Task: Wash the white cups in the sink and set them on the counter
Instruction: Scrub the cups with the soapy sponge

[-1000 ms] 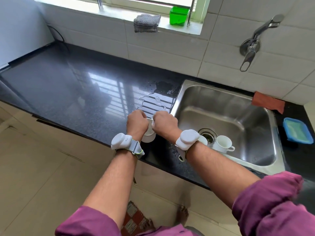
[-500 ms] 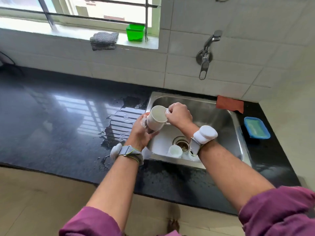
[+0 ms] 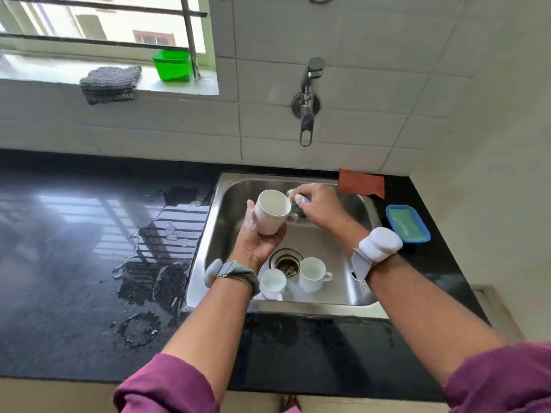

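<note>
My left hand (image 3: pixel 258 241) grips a white cup (image 3: pixel 272 211) from below, above the steel sink (image 3: pixel 362 296), with the cup's mouth tilted up toward me. Soap foam clings to my left fingers. My right hand (image 3: pixel 320 205) is closed on a green scrub sponge (image 3: pixel 295 201) that touches the cup's right side near its handle. Two more white cups stand in the basin beside the drain (image 3: pixel 287 263): one (image 3: pixel 272 283) partly behind my left wrist and one (image 3: pixel 313 274) with its handle pointing right.
A wall tap (image 3: pixel 307 114) hangs over the sink, no water running. Black counter (image 3: pixel 74 248) to the left carries water puddles. A blue soap tray (image 3: pixel 408 223) and an orange cloth (image 3: pixel 360 183) lie right of the sink. Grey cloth (image 3: pixel 110 83) and green tub (image 3: pixel 172 65) rest on the windowsill.
Both hands moved with the cup from over the counter's edge to above the sink. My right hand shifted from the cup's rim to its side with the sponge. The view swung right.
</note>
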Demonstrator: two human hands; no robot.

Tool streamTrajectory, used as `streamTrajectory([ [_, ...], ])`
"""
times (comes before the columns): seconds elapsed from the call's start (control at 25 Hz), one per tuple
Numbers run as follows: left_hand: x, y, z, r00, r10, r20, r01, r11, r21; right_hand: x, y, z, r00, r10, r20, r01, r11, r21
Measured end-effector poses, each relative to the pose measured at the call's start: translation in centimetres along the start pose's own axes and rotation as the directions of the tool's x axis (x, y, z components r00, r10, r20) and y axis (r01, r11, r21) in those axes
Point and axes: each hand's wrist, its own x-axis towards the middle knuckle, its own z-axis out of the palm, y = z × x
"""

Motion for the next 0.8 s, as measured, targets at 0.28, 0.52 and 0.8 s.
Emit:
streamTrajectory([
  [0.28,2.5,-1.0,2.0,0.994,-0.044,-0.102,0.052,0.996,0.072,0.7,0.2,-2.7,0.890,-0.451,0.062,0.453,0.867,-0.209],
  [0.52,3.0,-1.1,3.4,0.993,-0.027,-0.117,0.052,0.974,0.220,0.6,2.5,-0.5,0.745,-0.615,0.258,0.666,0.670,-0.328],
  [0.8,2.8,-2.5,3.6,0.953,0.286,-0.098,-0.186,0.809,0.558,0.5,4.8,0.7,0.907,-0.367,0.206,0.394,0.913,-0.106],
])
